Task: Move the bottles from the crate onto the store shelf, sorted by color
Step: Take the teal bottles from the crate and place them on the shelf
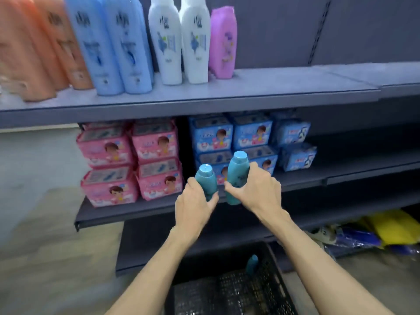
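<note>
Gripping one smooth, rounded teal bottle in each hand, we hold the left bottle (206, 181) in our left hand (193, 205) and the right bottle (236, 176) in our right hand (256, 189), both upright. Below, the black mesh crate (229, 292) keeps one more teal bottle (251, 264). Orange, blue, white and purple bottles line the grey top shelf (272, 87).

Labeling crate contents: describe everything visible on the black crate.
The crate is black, looks like plastic, with lattice mesh floor and walls. It sits on the floor at the foot of the shelving, below and between the person's forearms, cut off by the frame's bottom edge. One teal bottle stands inside against its far right wall; the visible rest of the floor is bare. Neither hand touches it.
</note>
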Action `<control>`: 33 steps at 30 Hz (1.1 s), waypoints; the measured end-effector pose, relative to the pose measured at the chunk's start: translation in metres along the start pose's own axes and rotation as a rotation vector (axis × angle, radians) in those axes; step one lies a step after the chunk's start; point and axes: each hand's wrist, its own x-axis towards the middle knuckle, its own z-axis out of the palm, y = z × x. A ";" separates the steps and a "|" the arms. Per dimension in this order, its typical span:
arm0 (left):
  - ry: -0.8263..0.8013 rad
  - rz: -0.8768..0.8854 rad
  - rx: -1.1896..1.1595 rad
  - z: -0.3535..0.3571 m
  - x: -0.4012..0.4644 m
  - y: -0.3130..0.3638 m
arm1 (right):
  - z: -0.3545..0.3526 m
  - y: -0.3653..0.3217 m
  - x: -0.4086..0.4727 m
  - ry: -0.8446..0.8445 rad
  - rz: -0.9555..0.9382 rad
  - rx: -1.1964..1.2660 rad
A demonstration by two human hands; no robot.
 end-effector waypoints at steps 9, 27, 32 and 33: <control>0.181 0.063 0.097 -0.097 0.051 0.109 | -0.119 -0.017 0.073 0.117 -0.131 -0.009; 0.296 0.036 0.071 -0.139 0.154 0.211 | -0.223 0.006 0.189 0.143 -0.063 0.072; 0.303 0.008 0.050 -0.126 0.174 0.211 | -0.209 0.010 0.205 0.122 -0.029 0.055; 0.303 0.000 0.040 -0.125 0.176 0.210 | -0.208 0.010 0.207 0.122 -0.015 0.057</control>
